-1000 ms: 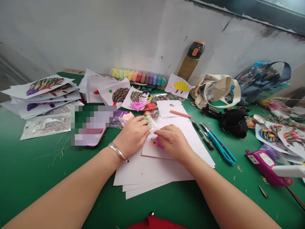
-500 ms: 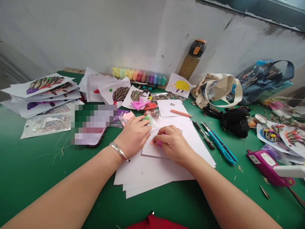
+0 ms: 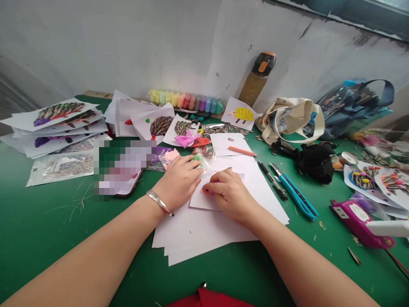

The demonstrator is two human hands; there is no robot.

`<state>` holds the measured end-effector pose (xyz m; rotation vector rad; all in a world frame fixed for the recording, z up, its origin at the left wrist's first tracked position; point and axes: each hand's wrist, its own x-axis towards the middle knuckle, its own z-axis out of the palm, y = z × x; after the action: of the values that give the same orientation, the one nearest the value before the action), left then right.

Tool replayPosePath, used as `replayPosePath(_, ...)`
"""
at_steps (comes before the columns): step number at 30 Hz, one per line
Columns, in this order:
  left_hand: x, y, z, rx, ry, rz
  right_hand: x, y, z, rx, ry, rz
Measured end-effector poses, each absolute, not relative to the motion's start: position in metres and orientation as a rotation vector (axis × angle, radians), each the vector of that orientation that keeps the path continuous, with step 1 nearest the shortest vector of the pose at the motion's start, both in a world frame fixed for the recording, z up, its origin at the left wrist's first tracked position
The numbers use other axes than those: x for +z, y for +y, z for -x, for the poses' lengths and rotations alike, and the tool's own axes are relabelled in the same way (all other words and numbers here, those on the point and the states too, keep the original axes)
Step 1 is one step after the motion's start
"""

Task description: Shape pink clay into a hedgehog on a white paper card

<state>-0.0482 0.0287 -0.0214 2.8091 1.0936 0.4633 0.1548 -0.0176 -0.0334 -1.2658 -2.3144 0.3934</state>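
My left hand (image 3: 181,181) lies flat, its fingers stretched toward the card and a silver bangle on the wrist. Beside its fingertips is a small bag of green clay (image 3: 197,160). My right hand (image 3: 231,194) is closed, thumb and fingers pressed together on a small pink and purple clay piece (image 3: 203,191) with a dark dot. My fingers hide most of that piece. It sits on a small white card (image 3: 204,203), which rests on a stack of larger white paper sheets (image 3: 191,232).
Left are a phone (image 3: 128,187), bead packets (image 3: 65,165) and seed pictures (image 3: 60,113). Clay packs (image 3: 187,101) and sunflower seeds (image 3: 228,128) lie behind. To the right are a pen (image 3: 272,181), a blue utility knife (image 3: 295,194), a bottle (image 3: 257,81) and a purple device (image 3: 361,224).
My right hand has shifted slightly left, its fingertips now covering more of the clay piece. My left hand has stayed nearly in place.
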Motion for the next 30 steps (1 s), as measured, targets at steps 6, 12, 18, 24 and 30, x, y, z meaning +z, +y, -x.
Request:
replayPosePath(6, -0.0227, 0.0282, 0.048, 0.475, 1.1, -2.806, -0.0301, -0.0159, -0.1563, 0.438, -2.262, 1.276)
replayPosePath(12, -0.0222, 0.028, 0.0475, 0.437, 1.109, -2.813, -0.0307, -0.0154, -0.1589, 0.409, -2.263, 1.314)
replayPosePath(18, -0.0219, 0.0279, 0.0475, 0.462, 1.091, -2.818, -0.031, -0.0171, -0.1547, 0.359, -2.343, 1.255)
replayPosePath(24, -0.0227, 0.028, 0.0474, 0.444, 1.101, -2.818, -0.0261, -0.0164, -0.1588, 0.351, -2.283, 1.317)
replayPosePath(30, -0.0234, 0.0269, 0.047, 0.472, 1.105, -2.825, -0.0303, -0.0175, -0.151, 0.31, -2.394, 1.265)
